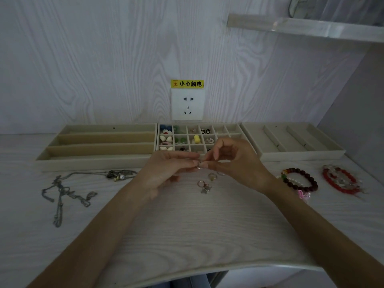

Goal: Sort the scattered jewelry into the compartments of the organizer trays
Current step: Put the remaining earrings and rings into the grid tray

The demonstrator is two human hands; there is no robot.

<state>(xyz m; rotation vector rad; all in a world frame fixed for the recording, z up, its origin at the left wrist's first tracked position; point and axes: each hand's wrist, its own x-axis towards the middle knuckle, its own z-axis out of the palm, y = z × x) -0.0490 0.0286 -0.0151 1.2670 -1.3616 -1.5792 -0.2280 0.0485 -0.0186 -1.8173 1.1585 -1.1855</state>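
From the head camera, both hands are meeting over the middle of the pale wood-grain counter (pixel 187 225), just in front of the organizer trays. The left hand (pixel 166 171) and the right hand (pixel 232 161) are pinching one small silver ring (pixel 199 165) between their fingertips, holding it above the counter surface. Two more rings (pixel 212 176) are lying just below the hands, and a ring with a small charm (pixel 203 187) is sitting a little nearer the person.

Three beige trays are lining the back wall. The left tray (pixel 99 161) is showing long horizontal slots. The middle tray (pixel 180 139) is holding small colourful pieces in its grid of compartments, its near corner hidden behind the hands. The right tray (pixel 301 155) is showing long slanted slots.

A tangle of silver necklaces (pixel 68 190) is lying on the counter to the left. On the right, a dark beaded bracelet (pixel 301 179) and a red bracelet (pixel 340 181) are lying near each other, well apart from the hands. A wall socket (pixel 187 104) with a yellow warning label (pixel 187 83) is sitting above the middle tray.
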